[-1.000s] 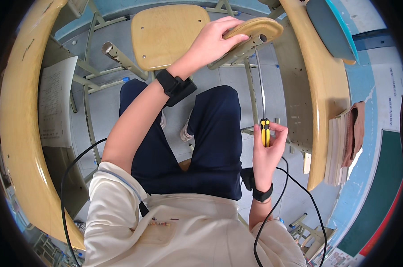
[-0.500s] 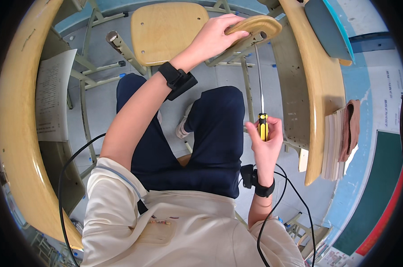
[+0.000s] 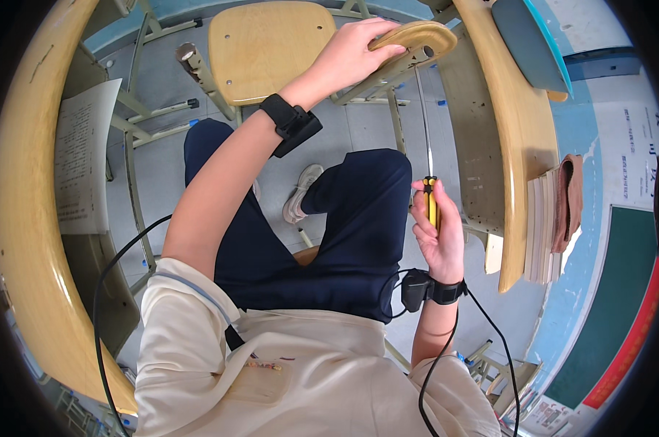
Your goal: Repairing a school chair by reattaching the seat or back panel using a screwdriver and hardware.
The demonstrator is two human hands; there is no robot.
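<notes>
My left hand [image 3: 358,52] grips a curved wooden board [image 3: 425,33], which rests on a metal chair tube [image 3: 398,71]. My right hand [image 3: 438,233] holds a screwdriver [image 3: 431,197] with a yellow and black handle, its long shaft reaching up to the tube just beneath the board; exactly what the tip meets is too small to see. A black wristband device is on each wrist, and black cables hang beside my arms.
A wooden chair seat [image 3: 271,47] sits ahead between desks. The left desk [image 3: 23,218] has a paper sheet [image 3: 85,156] at its side. On the right desk [image 3: 519,204] are stacked books [image 3: 544,226] with a brown cloth and a teal-edged item [image 3: 530,44].
My right hand has turned around the handle, thumb now on the right, and risen slightly with the screwdriver. My left hand keeps its grip on the board. My right knee has shifted rightward.
</notes>
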